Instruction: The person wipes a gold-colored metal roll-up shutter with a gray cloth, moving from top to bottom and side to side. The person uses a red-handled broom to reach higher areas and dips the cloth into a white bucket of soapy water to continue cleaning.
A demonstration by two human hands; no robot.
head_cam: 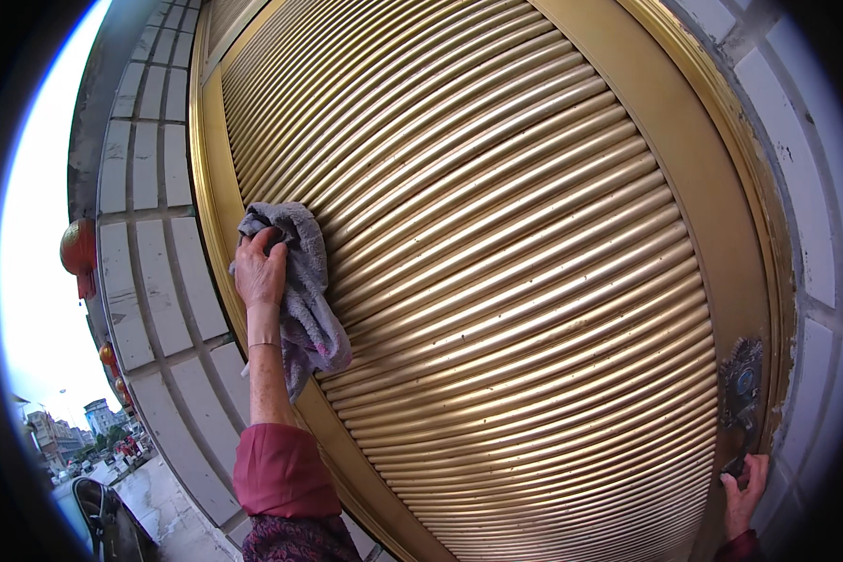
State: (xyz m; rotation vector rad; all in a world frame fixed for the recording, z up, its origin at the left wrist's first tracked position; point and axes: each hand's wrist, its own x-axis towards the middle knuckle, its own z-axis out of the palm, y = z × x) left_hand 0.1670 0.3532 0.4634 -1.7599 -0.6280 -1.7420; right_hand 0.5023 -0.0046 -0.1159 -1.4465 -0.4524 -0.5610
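Note:
A ribbed, gold-coloured metal door (506, 281) fills most of the view. My left hand (261, 270) presses a grey terry cloth (305, 281) against the ribs beside the door's left frame; the cloth's lower part hangs down to the right of my wrist. At the lower right, my right hand (745, 492) has its fingers curled at the lower end of the dark door handle (737, 456). Above it sits an ornate dark lock plate (742, 379) with a round bluish centre.
White wall tiles (154, 281) flank the door's left frame, and more tiles (815, 379) stand beyond the right frame. A red lantern (79, 253) hangs at the far left. A dark vehicle (105, 520) and a street with buildings show at the lower left.

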